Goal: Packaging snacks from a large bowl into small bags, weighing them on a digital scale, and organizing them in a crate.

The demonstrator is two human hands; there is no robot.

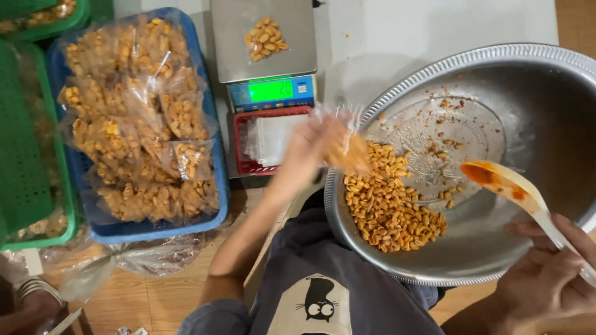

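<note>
Blurring hides most of the left hand [310, 139], which is closed on a small clear plastic bag of roasted golden peanuts [349, 149] held over the near-left rim of the wide embossed steel basin [472, 59]; the fingers themselves cannot be made out. The right hand [549, 273] is cut off by the bottom and right edges, and it grips the pale handle of a plastic spoon with an orange-stained bowl [496, 180] that hangs above the basin's bare middle. A heap of loose peanuts [391, 208] lies against the basin's lower-left wall, just under the bag. The basin runs out of view on the right and rests on the person's lap.

Beyond the left hand, a red tray of empty clear bags [264, 139] sits just in front of a digital scale with a green display [270, 90], whose steel plate carries a small filled bag. To the left, well apart from the basin, a blue plastic basket piled with filled bags [220, 186] stands beside a green crate [25, 155], which is cropped by the left edge. Bare white worktop lies between scale and basin; wooden floor shows below the basket.
</note>
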